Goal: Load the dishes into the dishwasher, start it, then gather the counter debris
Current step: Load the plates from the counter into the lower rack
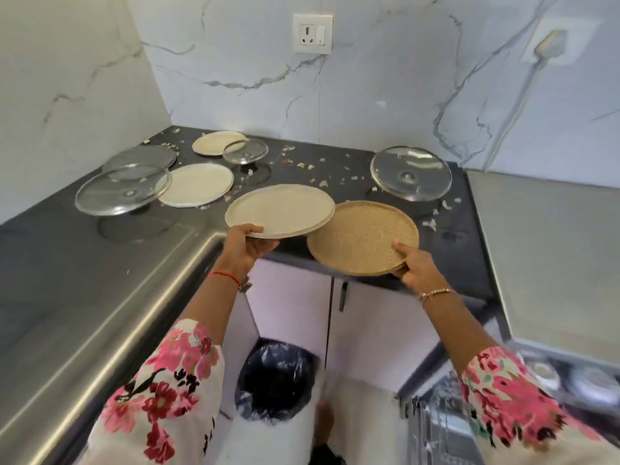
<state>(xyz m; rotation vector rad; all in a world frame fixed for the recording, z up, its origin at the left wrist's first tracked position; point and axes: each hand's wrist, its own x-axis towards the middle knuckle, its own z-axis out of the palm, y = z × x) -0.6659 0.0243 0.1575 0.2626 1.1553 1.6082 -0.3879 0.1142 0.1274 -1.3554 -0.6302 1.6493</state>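
Note:
My left hand grips the near rim of a cream plate, held just above the dark counter. My right hand grips the near rim of a brown speckled plate that juts over the counter's front edge. The cream plate overlaps the brown one's left rim. Two more cream plates lie further back. Glass lids lie at the left, at the middle back and at the right. Food debris is scattered over the counter. The open dishwasher rack shows at the lower right.
A bin with a black liner stands on the floor below the counter edge. A steel surface runs along the left. Cabinet doors sit under the counter. A wall socket is on the marble backsplash.

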